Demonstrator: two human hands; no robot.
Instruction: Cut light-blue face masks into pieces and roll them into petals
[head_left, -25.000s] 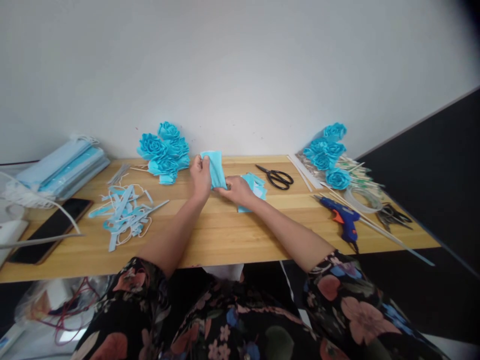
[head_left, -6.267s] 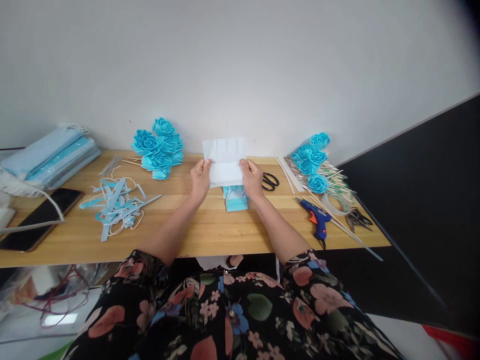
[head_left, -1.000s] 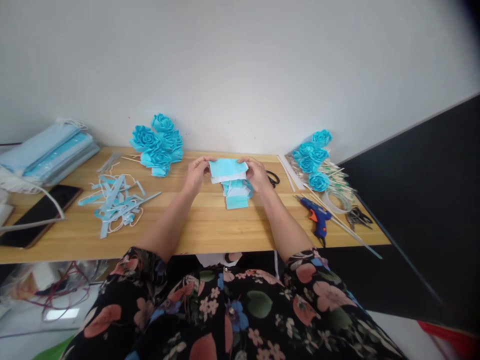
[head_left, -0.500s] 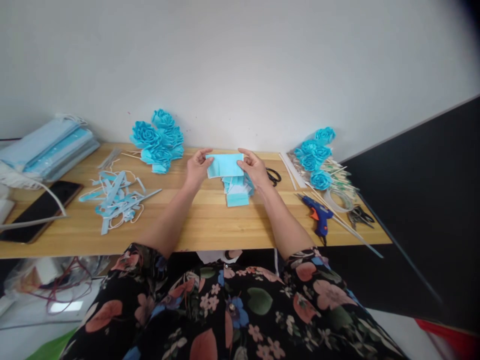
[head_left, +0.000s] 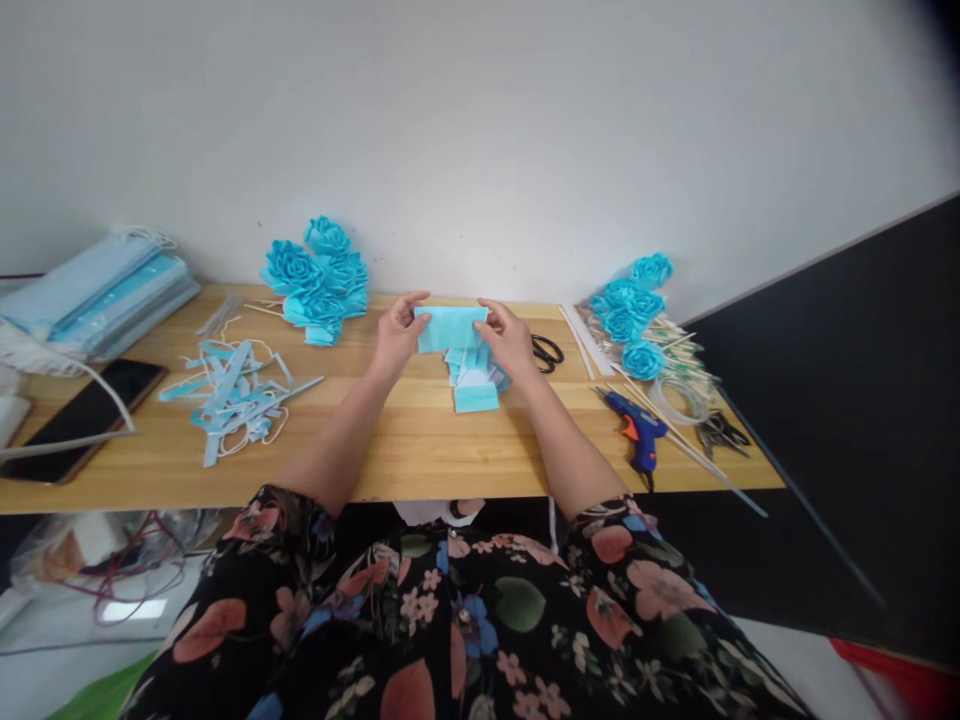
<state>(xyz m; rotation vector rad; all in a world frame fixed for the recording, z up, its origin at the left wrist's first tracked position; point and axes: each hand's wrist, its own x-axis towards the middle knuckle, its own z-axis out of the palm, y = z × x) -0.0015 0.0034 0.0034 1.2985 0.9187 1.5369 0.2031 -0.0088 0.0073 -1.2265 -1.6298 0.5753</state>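
Blue cloth (head_left: 451, 332) hangs near the back edge of the worktop (head_left: 420, 450), left hand (head_left: 399, 338) and right hand (head_left: 508, 338) each pinching an end; one slack pinch could skew it, and a dipping wrist might scatter the pile of pieces (head_left: 476, 382).

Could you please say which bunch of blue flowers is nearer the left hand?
The bunch on the left, beside the left hand; the other bunch lies behind the glue gun.
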